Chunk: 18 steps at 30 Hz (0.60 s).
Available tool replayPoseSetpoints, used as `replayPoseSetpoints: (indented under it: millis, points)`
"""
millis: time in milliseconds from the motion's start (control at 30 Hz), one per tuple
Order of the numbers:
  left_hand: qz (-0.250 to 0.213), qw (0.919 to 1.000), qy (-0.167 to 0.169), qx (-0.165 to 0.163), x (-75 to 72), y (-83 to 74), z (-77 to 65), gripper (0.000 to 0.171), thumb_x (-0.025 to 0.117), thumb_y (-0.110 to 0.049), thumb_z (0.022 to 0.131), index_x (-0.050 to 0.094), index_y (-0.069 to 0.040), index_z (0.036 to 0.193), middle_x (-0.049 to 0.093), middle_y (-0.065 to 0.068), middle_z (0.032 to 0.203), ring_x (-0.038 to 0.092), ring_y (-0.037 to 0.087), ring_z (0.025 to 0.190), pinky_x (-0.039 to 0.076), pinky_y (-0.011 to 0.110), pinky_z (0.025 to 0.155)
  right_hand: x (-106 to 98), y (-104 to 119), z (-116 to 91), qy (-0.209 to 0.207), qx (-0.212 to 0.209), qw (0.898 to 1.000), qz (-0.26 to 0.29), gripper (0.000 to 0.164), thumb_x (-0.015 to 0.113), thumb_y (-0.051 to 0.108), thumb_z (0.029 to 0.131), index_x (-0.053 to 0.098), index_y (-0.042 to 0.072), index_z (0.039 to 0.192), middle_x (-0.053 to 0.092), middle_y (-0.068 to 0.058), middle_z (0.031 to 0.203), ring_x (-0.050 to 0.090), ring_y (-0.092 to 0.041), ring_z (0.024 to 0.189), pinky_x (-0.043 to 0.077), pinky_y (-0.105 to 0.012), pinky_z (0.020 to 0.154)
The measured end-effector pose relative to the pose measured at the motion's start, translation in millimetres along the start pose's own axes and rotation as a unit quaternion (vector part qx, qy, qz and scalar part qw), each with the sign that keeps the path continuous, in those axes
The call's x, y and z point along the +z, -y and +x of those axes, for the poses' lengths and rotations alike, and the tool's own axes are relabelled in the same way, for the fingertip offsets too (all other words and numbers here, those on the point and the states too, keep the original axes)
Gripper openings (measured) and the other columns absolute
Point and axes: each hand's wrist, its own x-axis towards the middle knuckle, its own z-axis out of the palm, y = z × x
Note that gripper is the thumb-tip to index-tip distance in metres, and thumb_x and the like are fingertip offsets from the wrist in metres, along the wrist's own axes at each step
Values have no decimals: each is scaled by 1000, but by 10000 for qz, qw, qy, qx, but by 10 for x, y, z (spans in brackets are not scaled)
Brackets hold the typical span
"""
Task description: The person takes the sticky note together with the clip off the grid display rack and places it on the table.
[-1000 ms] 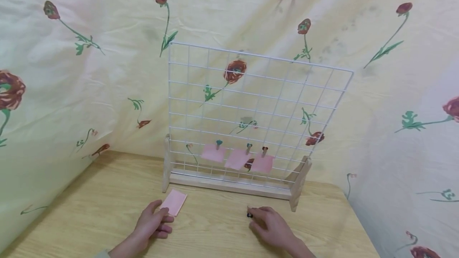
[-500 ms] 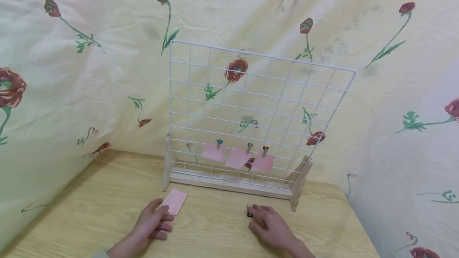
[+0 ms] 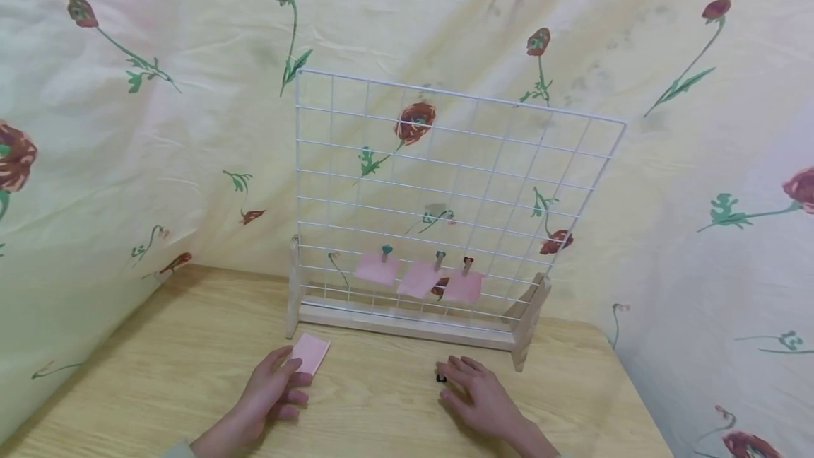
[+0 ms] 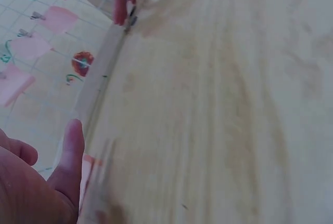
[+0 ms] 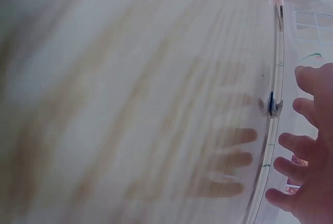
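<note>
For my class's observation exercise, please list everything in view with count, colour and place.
table: 1, light wood, foreground
floral cloth: count unclear, cream with red flowers, behind and both sides
wooden stand: 1, pale, on table
wire grid: 1, white, in stand
hanging papers: 3, pink, low on grid
clips: 3, tops two greenish, one dark red, on hanging papers
paper pad: 1, pink, table's left
small object: 1, dark, table's right
sleeve: 1, grey, bottom edge
left hand: 1, at pad
right hand: 1, at small object
</note>
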Motion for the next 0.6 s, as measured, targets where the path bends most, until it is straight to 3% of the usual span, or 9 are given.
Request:
replayPoseSetpoints:
  millis: [267,600]
  points:
    - [-239,9993,76,269,59,-70,17,57,50,-20,97,27,-2,146,70,15,98,67,23,67,58,37,52,-12,25,-15,257,295,9992,2,45,54,40,96,59,12,132,52,-23,136,45,-47,126,33,-76,94]
    - [-236,9988,307,301,106,-118,-9,60,53,-21,96,27,-3,146,69,15,101,67,23,67,58,36,52,-41,54,-7,554,534,9970,4,48,50,44,98,55,16,137,42,-24,145,33,-47,135,25,-84,88]
